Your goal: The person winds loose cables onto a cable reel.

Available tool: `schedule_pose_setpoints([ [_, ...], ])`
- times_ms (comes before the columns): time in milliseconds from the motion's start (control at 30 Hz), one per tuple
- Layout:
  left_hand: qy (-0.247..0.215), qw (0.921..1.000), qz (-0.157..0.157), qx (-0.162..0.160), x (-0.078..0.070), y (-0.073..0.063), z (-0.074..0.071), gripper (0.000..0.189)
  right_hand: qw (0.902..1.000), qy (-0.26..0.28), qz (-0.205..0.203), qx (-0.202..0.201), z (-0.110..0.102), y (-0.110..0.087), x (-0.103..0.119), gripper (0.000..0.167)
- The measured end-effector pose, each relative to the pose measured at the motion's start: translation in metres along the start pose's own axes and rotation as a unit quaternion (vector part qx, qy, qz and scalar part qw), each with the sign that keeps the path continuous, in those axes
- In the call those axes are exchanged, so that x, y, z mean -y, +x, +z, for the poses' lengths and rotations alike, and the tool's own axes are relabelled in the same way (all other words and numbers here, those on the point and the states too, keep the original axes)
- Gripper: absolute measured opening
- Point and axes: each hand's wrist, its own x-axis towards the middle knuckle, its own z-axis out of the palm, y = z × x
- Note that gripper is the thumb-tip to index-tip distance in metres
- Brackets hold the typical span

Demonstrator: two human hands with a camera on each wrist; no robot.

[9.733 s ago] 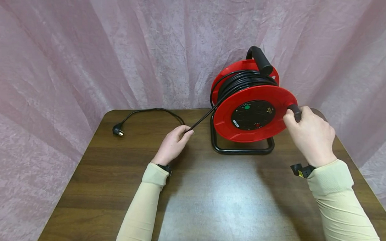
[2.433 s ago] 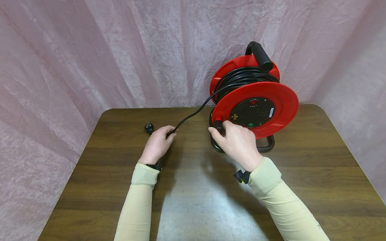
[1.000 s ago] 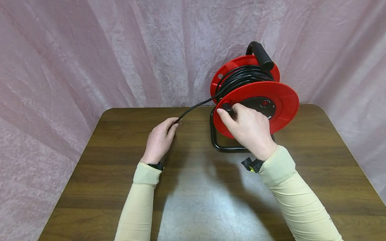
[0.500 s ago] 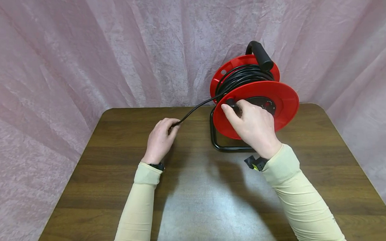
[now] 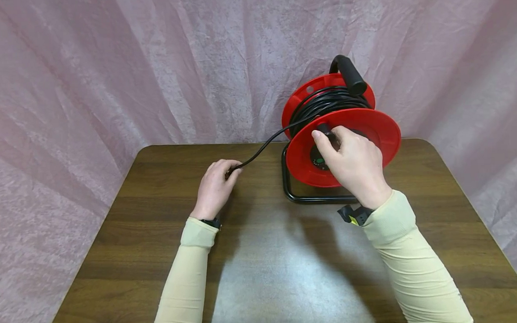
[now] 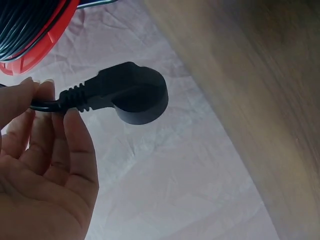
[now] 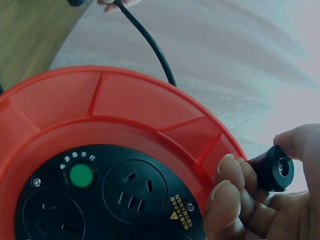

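Note:
A red cable reel (image 5: 300,167) stands at the back right, black cable wound between its two flanges. My left hand (image 5: 215,189) pinches the cable (image 5: 264,146) just behind its black plug (image 6: 137,95), between thumb and fingers. From there the cable rises in a slack curve to the drum. My right hand (image 5: 356,165) holds the black crank knob (image 7: 272,169) on the reel's front flange, fingers curled round it. Beside that hand, in the right wrist view, the black socket panel (image 7: 100,200) shows a green indicator. The plug is hidden behind my left hand in the head view.
The reel sits on a black tube frame (image 5: 311,199) with a carry handle (image 5: 351,77) on top. Under it is a wooden table (image 5: 129,242), with a pink curtain (image 5: 186,64) hanging behind its back edge.
The plug lay on the table far from my left hand; now it is right at the fingers. The reel has turned, my right hand lately moving right and up with the knob.

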Motion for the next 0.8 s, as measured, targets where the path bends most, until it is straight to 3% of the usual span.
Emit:
schedule_pose_setpoints([
  [267, 0.003, 1.0, 0.005, 0.004, -0.002, 0.001, 0.001, 0.018, 0.9999, -0.005, 0.004, -0.01, -0.004, -0.001, -0.006, 0.053],
  [800, -0.042, 0.9982, 0.043, -0.006, -0.01, -0.001, 0.001, 0.023, 0.9991, -0.001, 0.024, -0.036, -0.017, 0.002, -0.02, 0.047],
])
